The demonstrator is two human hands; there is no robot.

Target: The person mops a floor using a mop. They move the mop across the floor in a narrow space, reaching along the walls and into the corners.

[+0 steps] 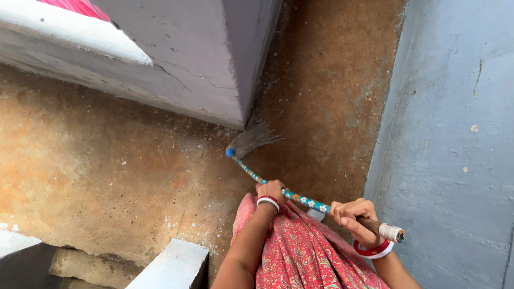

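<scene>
Head view: left hand (270, 191) and right hand (353, 214) both clamped on the broom (292, 195), patterned handle slanting down, bristles on the floor (107, 160) at the corner of the concrete block (203, 69). Sweeping looks partway: white specks and grit remain on floor, esp. nr the wall (455, 134). No containers visible.

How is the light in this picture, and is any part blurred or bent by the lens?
Head view: soft daylight, brightest on the white ledge at upper left, nearly washed out; the brown floor is evenly lit, with no hard shadows. The broom and both hands, left hand and right hand, look sharp. The wide lens makes the walls lean outward at the edges.
</scene>
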